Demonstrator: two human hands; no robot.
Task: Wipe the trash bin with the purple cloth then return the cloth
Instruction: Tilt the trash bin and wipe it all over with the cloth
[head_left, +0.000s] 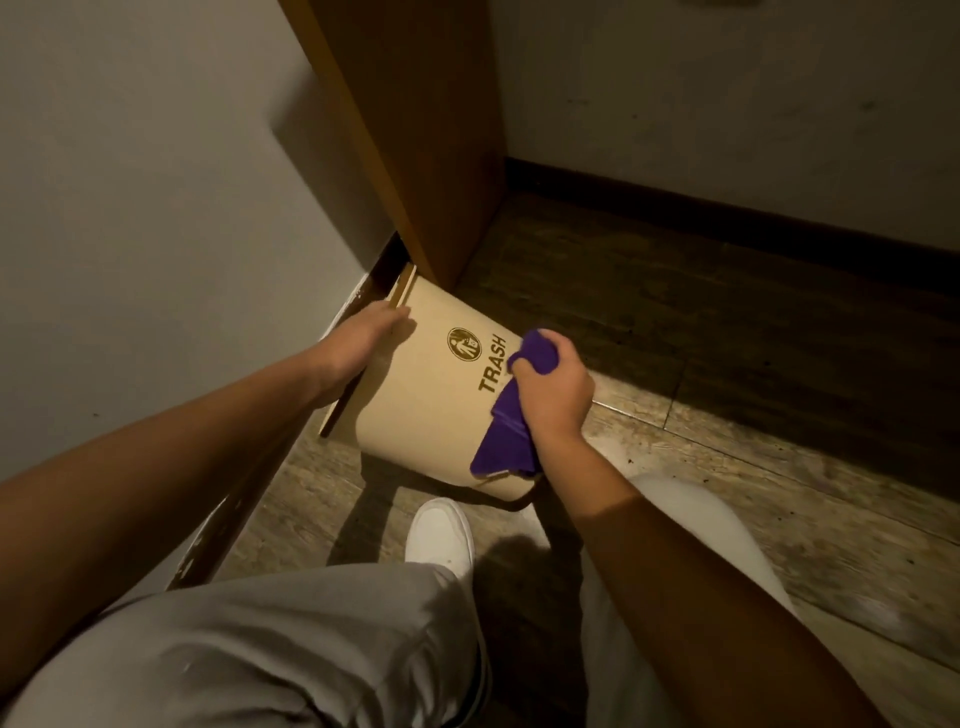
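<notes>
A beige trash bin (431, 395) with a brown logo and the word TRASH lies tilted on the wooden floor beside the left wall. My left hand (363, 338) rests flat on its upper left side near the rim, fingers extended. My right hand (553, 395) is closed around a bunched purple cloth (506, 436), pressed against the bin's right side. Part of the cloth hangs down over the bin's lower edge.
A wooden door or panel (415, 145) stands just behind the bin. A dark baseboard (727, 208) runs along the far wall. My white shoe (439, 535) and my grey-trousered knees are close below the bin.
</notes>
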